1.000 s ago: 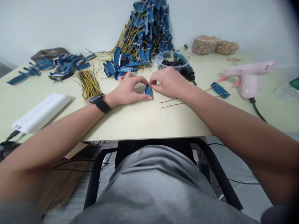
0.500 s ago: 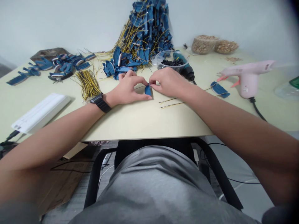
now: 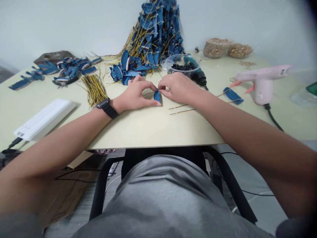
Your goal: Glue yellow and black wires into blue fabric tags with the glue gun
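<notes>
A small blue leaf-shaped piece [image 3: 157, 96] rests on the pale table [image 3: 153, 129] between my two hands. My left hand [image 3: 135, 94], with a black watch on its wrist, pinches the piece from the left with thumb and forefinger. From the right, my right hand [image 3: 177, 86] pinches the top of the same piece with its fingertips. A thin yellow wire runs out from under the piece to the left. Just beyond my hands lies a big heap of finished blue pieces on yellow wires [image 3: 151, 36].
A pink glue gun [image 3: 262, 81] stands at the right, with a single blue piece [image 3: 232, 95] beside it. A clear bowl of dark beads [image 3: 183, 64] sits behind my right hand. Loose yellow wires [image 3: 94, 89], more blue pieces [image 3: 66, 69] and a white power strip [image 3: 44, 119] lie at the left.
</notes>
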The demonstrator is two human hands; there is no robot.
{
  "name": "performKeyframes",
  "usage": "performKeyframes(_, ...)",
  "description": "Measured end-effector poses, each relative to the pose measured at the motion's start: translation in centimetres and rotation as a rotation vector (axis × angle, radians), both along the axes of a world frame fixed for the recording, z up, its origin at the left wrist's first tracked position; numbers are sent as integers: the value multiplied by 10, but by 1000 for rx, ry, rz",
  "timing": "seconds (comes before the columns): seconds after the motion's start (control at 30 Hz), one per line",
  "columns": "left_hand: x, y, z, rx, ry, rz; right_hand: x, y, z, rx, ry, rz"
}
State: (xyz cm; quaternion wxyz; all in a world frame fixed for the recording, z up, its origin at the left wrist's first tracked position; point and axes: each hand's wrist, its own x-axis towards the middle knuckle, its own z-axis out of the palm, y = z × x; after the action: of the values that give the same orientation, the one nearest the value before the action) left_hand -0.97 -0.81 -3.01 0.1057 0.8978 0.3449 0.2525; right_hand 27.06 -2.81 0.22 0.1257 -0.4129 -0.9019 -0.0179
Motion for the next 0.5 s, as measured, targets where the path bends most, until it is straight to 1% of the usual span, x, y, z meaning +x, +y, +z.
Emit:
performKeyframes(0.17,0,-1,3,-16,2,-36,0,-1,0,-7,32,15)
performKeyframes(0.27,0,-3,5,-34,3,-25,1,-1,0,-1,32,22)
performKeyframes(0.5,1,-5,8,-16,7,-43,0,0,1,-3,14,4)
